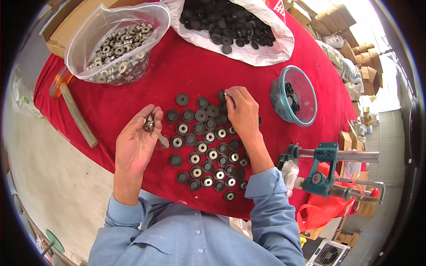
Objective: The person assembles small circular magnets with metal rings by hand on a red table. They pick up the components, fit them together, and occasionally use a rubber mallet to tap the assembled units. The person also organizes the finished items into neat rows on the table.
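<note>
My left hand (135, 139) is palm up with its fingers curled around several small metal ball bearings (149, 123), just left of the rows of parts. My right hand (242, 111) pinches a small shiny piece, seemingly a bearing, over a black round wheel (221, 95) at the far edge of the group. Its fingertips partly hide both. Between my hands, many black wheels (182, 99) lie spread on the red cloth (133, 95). Some wheels in the nearer rows have a silver bearing (194, 158) in the centre; others show a bare black recess.
A clear plastic bag (75, 53) of bearings stands far left, near a wooden-handled tool (79, 115). Behind, a white sack (270, 55) holds black discs. At right are a clear bowl (277, 99) with black parts and a green hand press (326, 166).
</note>
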`<action>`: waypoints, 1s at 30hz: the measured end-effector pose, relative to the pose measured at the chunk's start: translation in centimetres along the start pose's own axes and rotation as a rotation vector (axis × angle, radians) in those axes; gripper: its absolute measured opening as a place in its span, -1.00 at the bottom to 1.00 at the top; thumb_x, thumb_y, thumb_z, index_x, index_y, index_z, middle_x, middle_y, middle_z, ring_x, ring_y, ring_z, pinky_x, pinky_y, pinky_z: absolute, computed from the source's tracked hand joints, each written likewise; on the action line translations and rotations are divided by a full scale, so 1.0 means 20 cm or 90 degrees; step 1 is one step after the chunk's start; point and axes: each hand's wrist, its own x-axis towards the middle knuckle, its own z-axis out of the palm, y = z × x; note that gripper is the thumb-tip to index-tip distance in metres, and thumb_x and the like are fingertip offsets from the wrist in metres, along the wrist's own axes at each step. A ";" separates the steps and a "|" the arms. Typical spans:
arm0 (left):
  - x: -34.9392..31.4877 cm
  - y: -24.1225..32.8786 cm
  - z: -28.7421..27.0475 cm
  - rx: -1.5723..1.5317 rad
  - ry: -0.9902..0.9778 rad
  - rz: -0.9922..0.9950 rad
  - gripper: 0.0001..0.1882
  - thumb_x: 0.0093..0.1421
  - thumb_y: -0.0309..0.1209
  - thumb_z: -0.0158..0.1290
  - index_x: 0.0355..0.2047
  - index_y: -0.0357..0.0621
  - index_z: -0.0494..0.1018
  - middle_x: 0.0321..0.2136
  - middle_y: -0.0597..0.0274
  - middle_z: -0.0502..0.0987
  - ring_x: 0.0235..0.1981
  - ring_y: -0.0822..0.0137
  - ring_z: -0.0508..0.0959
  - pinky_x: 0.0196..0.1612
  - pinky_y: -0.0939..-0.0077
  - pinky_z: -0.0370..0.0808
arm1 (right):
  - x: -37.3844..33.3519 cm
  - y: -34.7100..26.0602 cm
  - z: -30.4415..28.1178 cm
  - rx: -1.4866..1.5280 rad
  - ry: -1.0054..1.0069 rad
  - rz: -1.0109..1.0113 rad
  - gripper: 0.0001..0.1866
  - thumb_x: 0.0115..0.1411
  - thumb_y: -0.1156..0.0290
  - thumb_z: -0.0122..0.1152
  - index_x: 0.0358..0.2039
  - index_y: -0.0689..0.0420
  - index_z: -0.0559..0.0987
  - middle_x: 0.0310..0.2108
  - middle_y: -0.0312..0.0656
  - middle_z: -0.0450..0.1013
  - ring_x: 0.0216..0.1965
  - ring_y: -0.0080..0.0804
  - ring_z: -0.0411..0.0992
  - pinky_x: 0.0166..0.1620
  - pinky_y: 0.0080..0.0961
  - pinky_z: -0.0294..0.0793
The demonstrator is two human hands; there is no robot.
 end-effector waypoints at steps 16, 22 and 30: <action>0.06 -0.03 -0.12 0.056 -0.084 -0.004 -0.49 0.54 -0.54 -0.20 0.39 -0.65 0.12 0.36 -0.53 0.28 0.36 -0.21 0.45 0.40 0.07 0.55 | -0.10 -0.04 0.00 -0.138 -0.075 -0.039 -0.66 0.17 0.67 0.24 -0.03 0.24 0.70 0.04 -0.14 0.61 0.03 -0.11 0.59 0.09 -0.22 0.65; 0.04 -0.02 -0.13 0.072 -0.100 -0.002 -0.52 0.55 -0.49 -0.17 0.36 -0.63 0.21 0.34 -0.50 0.32 0.36 -0.18 0.46 0.40 0.11 0.53 | -0.12 -0.07 0.01 -0.168 -0.073 -0.035 -0.61 0.14 0.68 0.22 0.00 0.22 0.69 0.05 -0.17 0.61 0.09 -0.13 0.56 0.13 -0.17 0.59; 0.01 -0.04 -0.04 0.173 -0.150 -0.044 -0.46 0.48 -0.52 -0.02 0.38 -0.57 0.22 0.37 -0.45 0.31 0.42 -0.16 0.39 0.45 0.08 0.47 | -0.01 -0.25 -0.11 -0.056 -0.116 0.018 -0.67 0.22 0.59 0.27 0.02 0.21 0.66 -0.04 -0.08 0.59 0.01 -0.03 0.56 0.07 -0.06 0.56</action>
